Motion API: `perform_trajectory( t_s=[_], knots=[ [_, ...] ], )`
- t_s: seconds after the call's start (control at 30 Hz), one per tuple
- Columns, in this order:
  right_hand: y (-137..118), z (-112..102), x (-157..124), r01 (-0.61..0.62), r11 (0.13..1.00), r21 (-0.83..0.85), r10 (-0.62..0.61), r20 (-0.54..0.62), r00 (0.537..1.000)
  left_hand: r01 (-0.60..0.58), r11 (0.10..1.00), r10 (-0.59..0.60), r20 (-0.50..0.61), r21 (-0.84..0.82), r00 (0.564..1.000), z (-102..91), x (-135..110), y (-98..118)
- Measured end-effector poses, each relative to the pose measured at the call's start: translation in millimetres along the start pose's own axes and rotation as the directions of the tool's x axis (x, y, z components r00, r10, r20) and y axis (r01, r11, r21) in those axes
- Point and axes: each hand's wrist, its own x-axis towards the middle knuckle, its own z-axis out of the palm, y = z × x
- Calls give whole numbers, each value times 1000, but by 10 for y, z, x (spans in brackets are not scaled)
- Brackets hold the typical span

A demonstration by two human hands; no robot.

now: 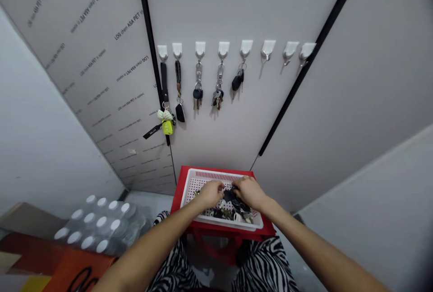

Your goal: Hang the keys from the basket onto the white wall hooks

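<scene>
A shallow white plastic basket point(221, 225) holds a jumble of keys point(238, 204), many with black heads. My left hand point(212, 192) reaches in over its middle, fingers curled and pinched together at the edge of the pile; what they hold, if anything, is too small to make out. On the right, my right hand point(249, 191) is closed at the upper side of the pile, its fingertips on dark keys and partly hidden. Beneath the basket lies a red surface point(179, 188).
White hooks point(269, 48) line the wall panel; several carry key sets, such as a black car key point(237, 82) and a lime-green key case point(167, 127). Three hooks at the right bear nothing. Capped water bottles point(101, 222) and an orange bag point(77, 269) stand at lower left.
</scene>
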Motion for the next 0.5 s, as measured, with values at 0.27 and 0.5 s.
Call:
perform_trajectory(
  t_s=[0.27,0.5],
  knots=[
    [-103,48,107,-96,994,-61,96,-8,995,80,997,-80,-43,9,996,105,178,72],
    [-32,4,61,-61,988,140,72,-75,995,1,981,-11,-47,-196,999,101,188,40]
  ],
)
